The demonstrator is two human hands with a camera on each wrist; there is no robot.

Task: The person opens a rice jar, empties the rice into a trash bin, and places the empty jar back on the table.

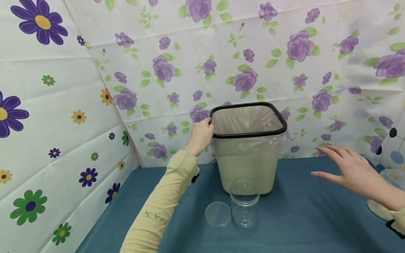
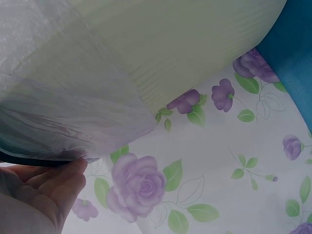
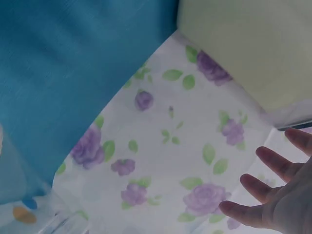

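A pale green bin [image 1: 248, 165] with a black rim [image 1: 250, 135] and a clear plastic liner [image 1: 246, 117] stands upright at the middle of the head view. My left hand [image 1: 201, 135] grips the rim at its left side; in the left wrist view the fingers of that hand [image 2: 44, 195] lie against the black rim [image 2: 29, 160], below the liner [image 2: 73, 107]. To the right of the bin, touching nothing, my right hand [image 1: 357, 172] hovers with fingers spread. The right wrist view shows that hand [image 3: 287, 195] apart from the bin [image 3: 253, 48].
In front of the bin stand a clear jar [image 1: 245, 211] and, flat at its left, a clear round lid [image 1: 218, 214]. Another clear container [image 1: 393, 177] is partly hidden behind my right forearm. Flowered cloth [image 1: 177, 91] hangs behind the blue tabletop [image 1: 303, 211].
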